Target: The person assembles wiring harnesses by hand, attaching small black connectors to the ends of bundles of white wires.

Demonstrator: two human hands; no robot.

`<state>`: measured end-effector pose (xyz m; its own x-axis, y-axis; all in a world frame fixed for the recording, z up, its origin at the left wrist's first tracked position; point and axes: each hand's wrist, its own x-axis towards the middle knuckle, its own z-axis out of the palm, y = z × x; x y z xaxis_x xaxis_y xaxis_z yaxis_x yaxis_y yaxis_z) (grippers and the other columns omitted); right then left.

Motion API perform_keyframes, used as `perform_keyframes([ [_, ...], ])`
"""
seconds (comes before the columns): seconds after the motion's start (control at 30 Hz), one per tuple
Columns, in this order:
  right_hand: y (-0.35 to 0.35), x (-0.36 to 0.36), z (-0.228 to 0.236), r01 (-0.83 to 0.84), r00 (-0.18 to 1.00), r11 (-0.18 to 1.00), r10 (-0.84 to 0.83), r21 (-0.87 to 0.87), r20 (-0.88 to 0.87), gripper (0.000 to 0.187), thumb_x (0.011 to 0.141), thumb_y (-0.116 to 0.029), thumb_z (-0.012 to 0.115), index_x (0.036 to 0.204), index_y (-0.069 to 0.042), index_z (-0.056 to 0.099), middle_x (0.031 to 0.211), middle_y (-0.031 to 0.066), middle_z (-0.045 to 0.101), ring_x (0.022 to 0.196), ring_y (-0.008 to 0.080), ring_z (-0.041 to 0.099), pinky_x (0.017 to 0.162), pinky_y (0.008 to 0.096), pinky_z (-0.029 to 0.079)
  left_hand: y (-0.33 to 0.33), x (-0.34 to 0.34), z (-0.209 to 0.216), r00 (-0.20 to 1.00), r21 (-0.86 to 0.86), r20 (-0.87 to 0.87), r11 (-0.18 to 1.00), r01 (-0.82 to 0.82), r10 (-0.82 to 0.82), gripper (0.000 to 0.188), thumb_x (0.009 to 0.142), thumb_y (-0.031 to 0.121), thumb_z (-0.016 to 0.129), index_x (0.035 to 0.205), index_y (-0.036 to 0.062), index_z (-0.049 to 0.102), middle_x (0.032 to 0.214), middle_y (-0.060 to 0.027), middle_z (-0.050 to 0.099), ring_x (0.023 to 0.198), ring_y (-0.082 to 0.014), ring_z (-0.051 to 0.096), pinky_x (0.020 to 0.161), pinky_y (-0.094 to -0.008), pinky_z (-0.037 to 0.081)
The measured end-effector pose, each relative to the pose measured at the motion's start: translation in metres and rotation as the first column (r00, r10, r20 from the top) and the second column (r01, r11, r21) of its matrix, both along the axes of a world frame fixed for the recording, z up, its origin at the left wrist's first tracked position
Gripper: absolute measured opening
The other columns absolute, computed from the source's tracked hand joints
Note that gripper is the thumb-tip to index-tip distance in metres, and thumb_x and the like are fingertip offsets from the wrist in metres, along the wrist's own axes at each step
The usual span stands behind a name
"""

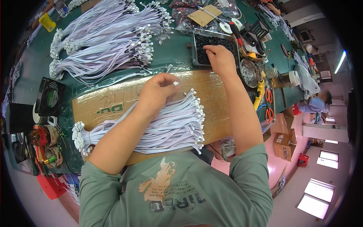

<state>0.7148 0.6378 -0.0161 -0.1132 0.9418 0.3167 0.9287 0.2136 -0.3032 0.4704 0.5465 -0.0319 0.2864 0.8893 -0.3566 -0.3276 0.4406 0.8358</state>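
Observation:
My left hand (157, 92) is closed in a pinch above the cardboard. A small white connector (176, 83), apparently the end of a flat cable, shows at its fingertips. Below that hand lies a bundle of white flat cables (170, 126) with white connectors at both ends. My right hand (221, 58) reaches over a clear tray (195, 62) filled with small black parts (213, 39). Thumb and forefinger are pressed together at the parts; whatever is between them is too small to make out.
Larger cable bundles (109, 41) lie on the green table at the back left. A cardboard sheet (215, 98) covers the near middle. A black fan (51, 96) stands left. Right are a red-handled screwdriver (236, 34), a round metal dish (248, 72) and orange-handled scissors (269, 104).

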Motion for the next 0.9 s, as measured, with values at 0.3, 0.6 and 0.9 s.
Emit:
perform_keyframes([
  [0.3,-0.006,0.009,-0.001,0.066,0.960,0.988,-0.101,-0.138,-0.262,0.022,0.089,-0.017,0.064,0.109,-0.008,0.069,0.085,0.0051,0.069,0.073,0.0143,0.064,0.069,0.0295,0.051,0.001,0.002,0.004,1.000,-0.018,-0.013,1.000,0.010,-0.011,0.014,0.083,0.002,0.071,0.096,0.0040,0.064,0.071,0.0009,0.058,0.058,-0.0074,0.053,0.051,-0.0211,0.038],
  [0.6,-0.059,-0.043,0.039,-0.401,0.594,0.794,-0.154,-0.456,-0.790,0.020,0.088,-0.012,0.067,0.103,0.001,0.067,0.081,0.0023,0.066,0.070,0.0079,0.060,0.065,0.0224,0.051,0.000,-0.002,0.005,1.000,-0.013,-0.007,1.000,0.023,-0.023,0.014,0.083,0.001,0.069,0.096,0.0030,0.064,0.073,0.0003,0.058,0.057,-0.0068,0.050,0.053,-0.0222,0.041],
  [0.9,-0.071,-0.048,0.040,-0.410,0.567,0.795,-0.163,-0.448,-0.807,0.018,0.088,-0.011,0.067,0.102,0.001,0.067,0.081,0.0026,0.066,0.070,0.0084,0.061,0.063,0.0231,0.051,0.000,-0.001,0.003,1.000,0.006,-0.012,1.000,0.026,-0.026,0.014,0.083,0.000,0.068,0.096,0.0026,0.064,0.074,-0.0008,0.059,0.058,-0.0075,0.051,0.055,-0.0224,0.042],
])
